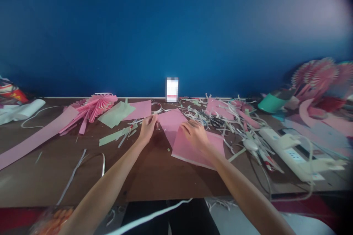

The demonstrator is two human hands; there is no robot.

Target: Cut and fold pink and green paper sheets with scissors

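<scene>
A pink paper sheet (pixel 171 120) spans the gap between my two hands at the middle of the table. At its left corner, my left hand (pixel 148 129) is closed in a pinch. My right hand (pixel 196 134) has its fingers bent and drawn together on the right side of that sheet; the fingertips are partly hidden. Under the right wrist lies a second piece of pink paper (pixel 197 153), with a pale strip along its front edge. The two pink pieces overlap, and I cannot tell whether they are joined.
Paper scraps (pixel 198 112) are heaped behind my right hand. A power strip (pixel 288 150) with cables lies at the right. Pleated pink paper fans (pixel 95 106) and pale green paper (pixel 117 114) are at the left. A lit phone (pixel 172 90) stands against the blue wall (pixel 171 25).
</scene>
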